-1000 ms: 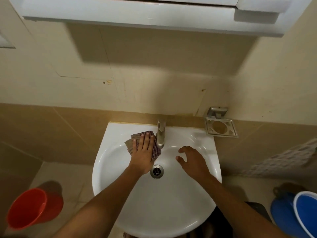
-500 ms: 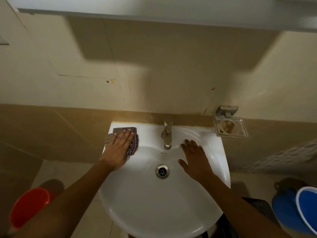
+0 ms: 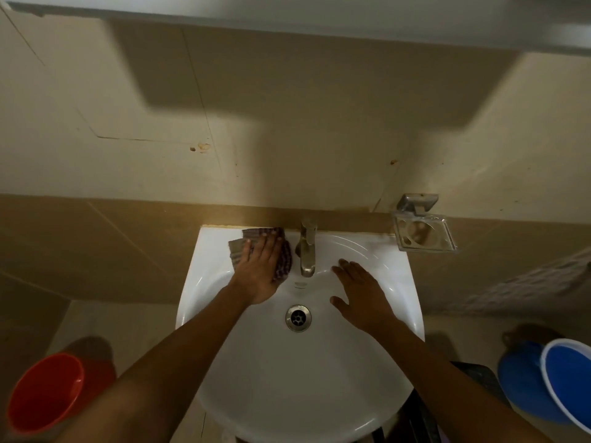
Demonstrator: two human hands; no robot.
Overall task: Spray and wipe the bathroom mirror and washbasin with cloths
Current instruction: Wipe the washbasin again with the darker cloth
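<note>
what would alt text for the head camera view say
Seen from above, a person's left hand presses a checked cloth flat on the white washbasin rim left of the tap, while the right hand rests open in the bowl. A red bucket and a blue bucket stand on the floor.

Dim warm light, hard shadows, edges warped

White washbasin [image 3: 249, 394] with silver tap [image 3: 307, 251] and drain [image 3: 298, 318]; checked maroon-and-grey cloth [image 3: 283, 260]. Red bucket [image 3: 44, 393] at left, blue bucket [image 3: 518, 382] and white-rimmed blue tub [image 3: 572, 378] at right. Cream wall [image 3: 287, 148] above a tan tile band [image 3: 96, 244].
</note>
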